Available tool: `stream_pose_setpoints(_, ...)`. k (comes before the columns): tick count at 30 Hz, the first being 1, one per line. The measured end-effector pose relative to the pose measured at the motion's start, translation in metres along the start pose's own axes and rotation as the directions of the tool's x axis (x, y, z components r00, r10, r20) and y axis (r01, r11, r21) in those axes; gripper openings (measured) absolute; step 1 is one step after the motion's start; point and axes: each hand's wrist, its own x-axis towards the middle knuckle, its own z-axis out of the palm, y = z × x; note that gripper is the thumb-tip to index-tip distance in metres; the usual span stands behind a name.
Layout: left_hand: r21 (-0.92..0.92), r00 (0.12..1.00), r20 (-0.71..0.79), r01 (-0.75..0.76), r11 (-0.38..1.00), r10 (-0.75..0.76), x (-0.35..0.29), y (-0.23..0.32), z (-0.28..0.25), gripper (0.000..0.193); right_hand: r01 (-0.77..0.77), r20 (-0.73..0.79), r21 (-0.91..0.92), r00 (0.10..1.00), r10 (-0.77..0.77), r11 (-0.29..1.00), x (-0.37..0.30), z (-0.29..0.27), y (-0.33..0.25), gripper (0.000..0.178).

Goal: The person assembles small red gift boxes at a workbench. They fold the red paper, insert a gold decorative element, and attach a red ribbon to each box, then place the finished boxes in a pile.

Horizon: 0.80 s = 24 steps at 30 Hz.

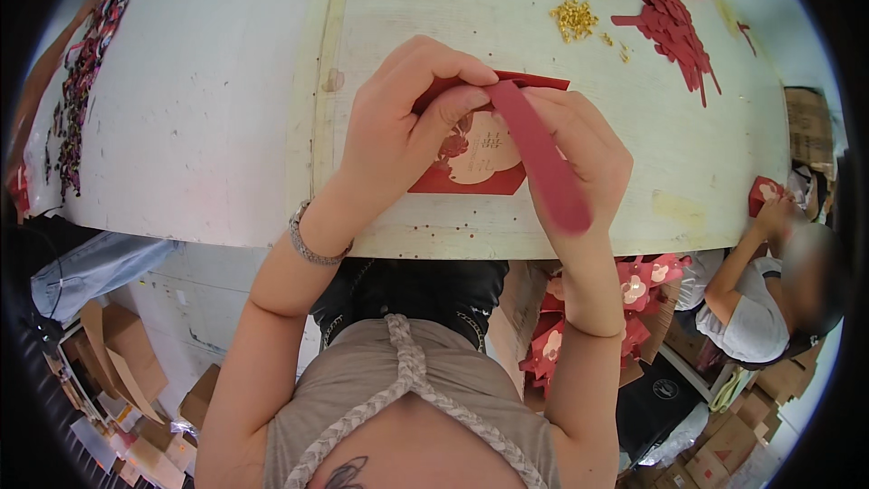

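Note:
A red gift box (457, 183) with a pale flower-shaped panel lies flattened on the table under my hands. My left hand (398, 109) is closed, thumb and forefinger pinching the end of a dark red strip (548, 163) at the box's far edge. From that pinch the strip hangs toward me, across my right hand and wrist. My right hand (584, 140) curls around the right side of the box by the same far edge. The strip hides part of its fingers, and its fingertips are hard to make out.
Small gold fasteners (573, 18) and a heap of dark red strips (665, 23) lie at the far right. Dark shiny pieces (81, 81) line the left edge. A carton of red boxes (638, 285) stands below the table. At right, another person (751, 299) handles a red box (766, 194).

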Motion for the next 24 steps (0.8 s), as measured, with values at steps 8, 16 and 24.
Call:
stream_pose_setpoints(8, 0.037, 0.998, -0.044, -0.047, 0.998, 0.049, -0.002, -0.004, 0.002, 0.007, -0.043, -0.080, -0.030, 0.996, 0.040, 0.999, -0.007, 0.014, -0.009, 0.016)
stream_pose_setpoints(16, -0.091, 0.991, -0.125, 0.042, 0.995, -0.054, -0.008, -0.004, 0.007, 0.010, -0.052, -0.124, -0.083, 0.991, 0.042, 0.995, -0.006, 0.016, -0.013, 0.016)
stream_pose_setpoints(24, 0.262, 0.991, -0.094, -0.073, 0.962, 0.100, -0.006, 0.005, -0.004, 0.015, -0.113, -0.122, 0.067, 0.985, 0.120, 0.991, 0.003, 0.017, 0.001, 0.020)
